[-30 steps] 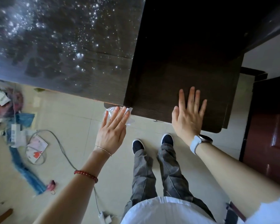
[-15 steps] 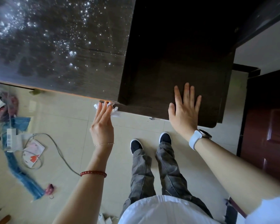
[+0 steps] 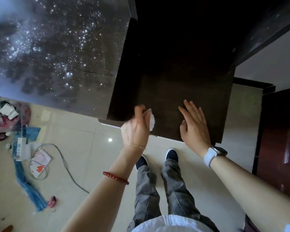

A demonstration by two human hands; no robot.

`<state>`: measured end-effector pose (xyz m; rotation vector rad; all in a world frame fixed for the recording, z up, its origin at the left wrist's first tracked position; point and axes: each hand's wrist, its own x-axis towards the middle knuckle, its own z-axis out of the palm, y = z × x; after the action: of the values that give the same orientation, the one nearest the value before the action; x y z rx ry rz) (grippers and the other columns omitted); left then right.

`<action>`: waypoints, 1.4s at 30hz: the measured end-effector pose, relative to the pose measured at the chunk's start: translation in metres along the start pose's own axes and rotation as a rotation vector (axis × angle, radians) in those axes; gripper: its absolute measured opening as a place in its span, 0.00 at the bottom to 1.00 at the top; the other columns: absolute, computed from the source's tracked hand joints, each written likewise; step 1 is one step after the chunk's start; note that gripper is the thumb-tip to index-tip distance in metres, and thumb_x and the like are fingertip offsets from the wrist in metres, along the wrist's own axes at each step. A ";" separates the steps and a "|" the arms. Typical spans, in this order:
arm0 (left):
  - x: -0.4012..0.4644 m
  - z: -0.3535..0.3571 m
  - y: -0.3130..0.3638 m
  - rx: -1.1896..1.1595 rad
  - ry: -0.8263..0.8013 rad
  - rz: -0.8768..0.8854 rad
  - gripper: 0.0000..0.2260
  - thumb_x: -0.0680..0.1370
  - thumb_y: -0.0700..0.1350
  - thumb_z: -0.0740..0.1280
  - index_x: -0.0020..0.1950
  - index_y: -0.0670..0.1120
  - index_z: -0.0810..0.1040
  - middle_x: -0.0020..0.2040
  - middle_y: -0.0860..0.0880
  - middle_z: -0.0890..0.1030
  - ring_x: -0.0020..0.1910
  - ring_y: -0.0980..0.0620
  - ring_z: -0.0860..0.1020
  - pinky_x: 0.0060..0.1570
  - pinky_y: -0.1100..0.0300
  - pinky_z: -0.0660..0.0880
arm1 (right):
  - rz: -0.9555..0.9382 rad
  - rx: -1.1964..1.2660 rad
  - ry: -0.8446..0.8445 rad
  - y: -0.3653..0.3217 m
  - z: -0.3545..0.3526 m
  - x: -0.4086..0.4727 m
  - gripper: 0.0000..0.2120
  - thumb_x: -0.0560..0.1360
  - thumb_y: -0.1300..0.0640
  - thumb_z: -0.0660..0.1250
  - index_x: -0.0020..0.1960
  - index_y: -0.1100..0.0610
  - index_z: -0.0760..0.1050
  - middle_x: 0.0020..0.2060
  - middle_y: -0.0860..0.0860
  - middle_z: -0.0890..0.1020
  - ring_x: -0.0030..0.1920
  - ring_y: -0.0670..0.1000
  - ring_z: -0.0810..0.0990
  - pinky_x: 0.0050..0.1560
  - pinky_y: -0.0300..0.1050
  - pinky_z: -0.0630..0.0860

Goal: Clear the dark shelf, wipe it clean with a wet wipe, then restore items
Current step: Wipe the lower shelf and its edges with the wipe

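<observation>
The dark shelf (image 3: pixel 182 84) is a bare brown wooden board right in front of me, with nothing standing on it. My left hand (image 3: pixel 136 129) holds a crumpled white wet wipe (image 3: pixel 151 120) at the shelf's front left edge; the hand is blurred by motion. My right hand (image 3: pixel 193 126) lies flat on the shelf near its front edge, fingers straight and together. The shelf's far part is in deep shadow.
A glossy dark panel (image 3: pixel 57 52) with light specks stands left of the shelf. On the tiled floor (image 3: pixel 84 158) at the left lie a white power strip (image 3: pixel 20 149) with a grey cable, a blue cloth (image 3: pixel 28 180) and small packets. A reddish-brown door (image 3: pixel 281 138) is at the right.
My left hand moved right with the wipe, from the dark panel's lower edge onto the shelf's front left edge. My right hand stayed flat on the shelf, turning slightly left.
</observation>
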<state>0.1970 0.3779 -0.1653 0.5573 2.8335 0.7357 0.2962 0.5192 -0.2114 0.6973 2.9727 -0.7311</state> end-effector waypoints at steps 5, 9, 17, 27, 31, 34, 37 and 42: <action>0.070 0.014 0.038 0.385 -0.070 0.104 0.21 0.76 0.38 0.59 0.68 0.42 0.62 0.62 0.39 0.68 0.57 0.40 0.69 0.50 0.52 0.69 | -0.064 0.000 0.040 0.017 -0.004 0.020 0.22 0.71 0.60 0.49 0.59 0.61 0.74 0.64 0.58 0.73 0.67 0.57 0.67 0.70 0.54 0.56; 0.117 0.029 0.046 0.770 -0.162 0.143 0.28 0.77 0.40 0.59 0.72 0.36 0.49 0.69 0.37 0.59 0.63 0.40 0.64 0.58 0.51 0.67 | -0.123 0.041 0.060 0.027 -0.004 0.028 0.20 0.70 0.61 0.52 0.57 0.60 0.74 0.63 0.58 0.74 0.67 0.54 0.64 0.71 0.50 0.52; 0.145 0.020 0.041 1.065 -0.343 0.322 0.19 0.79 0.37 0.54 0.69 0.35 0.60 0.71 0.39 0.59 0.66 0.41 0.63 0.64 0.51 0.62 | -0.171 -0.016 0.050 0.031 -0.003 0.026 0.19 0.71 0.60 0.54 0.59 0.58 0.73 0.64 0.56 0.73 0.68 0.54 0.64 0.72 0.50 0.53; 0.103 0.008 0.033 1.476 -0.481 0.415 0.24 0.79 0.47 0.56 0.72 0.38 0.57 0.74 0.39 0.58 0.73 0.38 0.50 0.70 0.49 0.51 | -0.162 -0.036 0.051 0.028 -0.006 0.025 0.19 0.70 0.60 0.55 0.59 0.59 0.73 0.64 0.57 0.74 0.68 0.55 0.64 0.71 0.53 0.55; 0.078 0.009 0.018 1.478 -0.534 0.452 0.21 0.79 0.45 0.55 0.71 0.37 0.61 0.71 0.40 0.64 0.72 0.36 0.52 0.69 0.50 0.53 | -0.161 -0.039 0.052 0.028 -0.007 0.025 0.20 0.70 0.59 0.55 0.59 0.60 0.73 0.64 0.57 0.74 0.68 0.55 0.64 0.72 0.51 0.53; 0.053 0.006 0.005 1.396 -0.572 0.516 0.18 0.79 0.41 0.53 0.68 0.36 0.64 0.64 0.43 0.71 0.70 0.38 0.58 0.69 0.51 0.54 | -0.164 -0.046 0.058 0.028 -0.006 0.024 0.20 0.70 0.60 0.56 0.60 0.59 0.73 0.64 0.57 0.73 0.68 0.54 0.64 0.72 0.50 0.51; 0.027 -0.003 -0.005 1.272 -0.560 0.541 0.18 0.75 0.35 0.51 0.59 0.38 0.75 0.51 0.46 0.79 0.62 0.42 0.70 0.66 0.53 0.60 | -0.169 -0.037 0.058 0.028 -0.007 0.023 0.20 0.70 0.60 0.56 0.60 0.60 0.73 0.64 0.57 0.74 0.68 0.55 0.64 0.72 0.50 0.52; 0.005 -0.015 -0.023 1.069 -0.336 0.557 0.14 0.63 0.32 0.53 0.27 0.40 0.78 0.24 0.46 0.77 0.30 0.48 0.78 0.41 0.57 0.63 | -0.144 -0.015 0.015 0.026 -0.009 0.023 0.21 0.70 0.59 0.53 0.60 0.60 0.72 0.65 0.58 0.72 0.69 0.55 0.63 0.72 0.49 0.49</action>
<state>0.1815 0.3552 -0.1638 1.4477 2.5172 -0.8586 0.2872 0.5533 -0.2175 0.4937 3.0643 -0.7124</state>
